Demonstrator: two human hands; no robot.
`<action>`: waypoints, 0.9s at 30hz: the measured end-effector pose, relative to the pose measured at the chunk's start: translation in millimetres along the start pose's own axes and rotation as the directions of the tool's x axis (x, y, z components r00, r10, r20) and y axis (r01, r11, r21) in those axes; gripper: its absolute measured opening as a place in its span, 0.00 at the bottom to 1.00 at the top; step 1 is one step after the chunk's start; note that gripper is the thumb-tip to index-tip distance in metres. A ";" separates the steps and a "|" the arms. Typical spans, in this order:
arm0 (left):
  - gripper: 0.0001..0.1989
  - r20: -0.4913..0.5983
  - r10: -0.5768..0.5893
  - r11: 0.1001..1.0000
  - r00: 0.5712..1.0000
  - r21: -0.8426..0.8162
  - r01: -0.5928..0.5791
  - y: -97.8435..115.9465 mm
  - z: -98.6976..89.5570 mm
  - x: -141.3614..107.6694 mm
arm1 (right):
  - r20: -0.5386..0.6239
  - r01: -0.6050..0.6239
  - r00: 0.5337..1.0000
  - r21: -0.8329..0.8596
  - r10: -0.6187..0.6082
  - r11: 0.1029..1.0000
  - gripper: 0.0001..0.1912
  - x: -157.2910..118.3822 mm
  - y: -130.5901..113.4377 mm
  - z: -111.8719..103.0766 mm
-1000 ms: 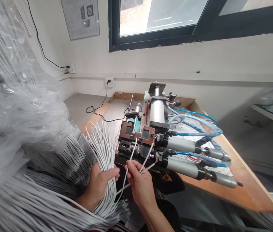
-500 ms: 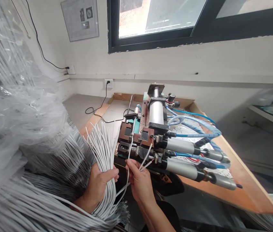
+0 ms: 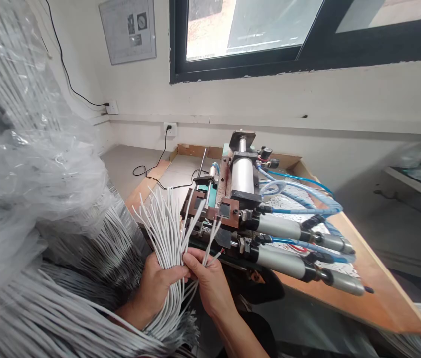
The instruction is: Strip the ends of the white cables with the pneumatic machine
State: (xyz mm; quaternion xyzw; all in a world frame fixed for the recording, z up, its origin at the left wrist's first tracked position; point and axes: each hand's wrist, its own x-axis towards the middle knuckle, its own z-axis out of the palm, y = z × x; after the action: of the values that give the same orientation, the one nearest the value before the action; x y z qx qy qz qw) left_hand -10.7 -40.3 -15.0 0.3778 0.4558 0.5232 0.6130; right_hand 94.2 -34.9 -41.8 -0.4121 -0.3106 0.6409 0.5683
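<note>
A thick bundle of white cables [image 3: 163,231] stands fanned out in my left hand [image 3: 158,281], which is closed around it with the thumb across the front. My right hand [image 3: 208,281] pinches a few separate cables [image 3: 211,241], and its fingertips meet the left thumb at the bundle's right side. Some of these cable ends show reddish tips. Just beyond the hands sits a pneumatic wire-stripping machine [image 3: 229,214] with brown blocks and metal cylinders. The cable ends in my right hand stand in front of its blocks, apart from the clamp as far as I can see.
On the left, many more cables [image 3: 64,318] hang and lie under clear plastic wrapping [image 3: 46,184]. Blue air hoses [image 3: 303,191] loop behind the machine. A wooden tray edge [image 3: 393,288] runs along the right, and a black power cord [image 3: 151,175] lies at the back left.
My right hand has moved left to the bundle, drawing a cable away from the machine's blocks. The left hand still grips the bundle. The view has shifted slightly.
</note>
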 end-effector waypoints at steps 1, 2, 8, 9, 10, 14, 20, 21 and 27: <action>0.04 0.014 0.021 1.000 1.000 -0.002 -0.021 -0.6 -0.5 0.3 | -0.015 0.023 1.000 -0.011 -0.023 1.000 0.12 -1.7 0.4 1.1; 0.04 0.017 0.034 0.999 0.999 -0.007 -0.034 -1.5 -1.2 0.7 | -0.045 0.045 0.998 -0.017 -0.045 0.999 0.11 -3.4 1.0 1.9; 0.06 -0.109 -0.039 0.998 0.993 -0.058 0.032 -6.2 -6.1 3.6 | -0.273 0.063 0.961 0.057 -0.046 0.996 0.14 -6.5 6.0 -0.3; 0.06 -0.129 -0.062 0.996 0.990 -0.069 0.053 -5.5 -6.2 4.0 | -0.290 0.072 0.956 0.079 -0.046 0.994 0.14 -5.1 6.0 -0.8; 0.06 -0.142 -0.077 0.995 0.987 -0.078 0.066 -4.2 -6.0 4.6 | -0.298 0.079 0.954 0.105 -0.044 0.991 0.13 -3.5 5.6 -0.9; 0.07 -0.140 -0.078 0.992 0.987 -0.105 0.063 3.5 -3.1 8.2 | -0.255 0.034 0.967 0.200 0.018 0.979 0.13 1.6 0.0 0.3; 0.05 -0.109 -0.070 0.991 0.992 -0.118 0.057 7.8 2.2 12.8 | -0.204 -0.019 0.977 0.222 0.066 0.975 0.13 -0.4 -5.2 -0.7; 0.05 -0.108 -0.072 0.991 0.991 -0.119 0.059 7.9 3.0 12.9 | -0.223 -0.015 0.972 0.234 0.069 0.972 0.13 -0.3 -5.4 -1.0; 0.04 -0.073 -0.063 0.992 0.995 -0.117 0.055 10.2 7.9 12.3 | -0.310 -0.039 0.937 0.357 0.158 0.933 0.15 5.7 -9.2 0.3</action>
State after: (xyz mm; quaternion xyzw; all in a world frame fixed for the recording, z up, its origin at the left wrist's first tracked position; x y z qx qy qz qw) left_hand -5.7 -26.3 -5.1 0.3079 0.4592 0.5443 0.6309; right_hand 98.2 -27.8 -34.7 -0.4236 -0.0710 0.6342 0.6429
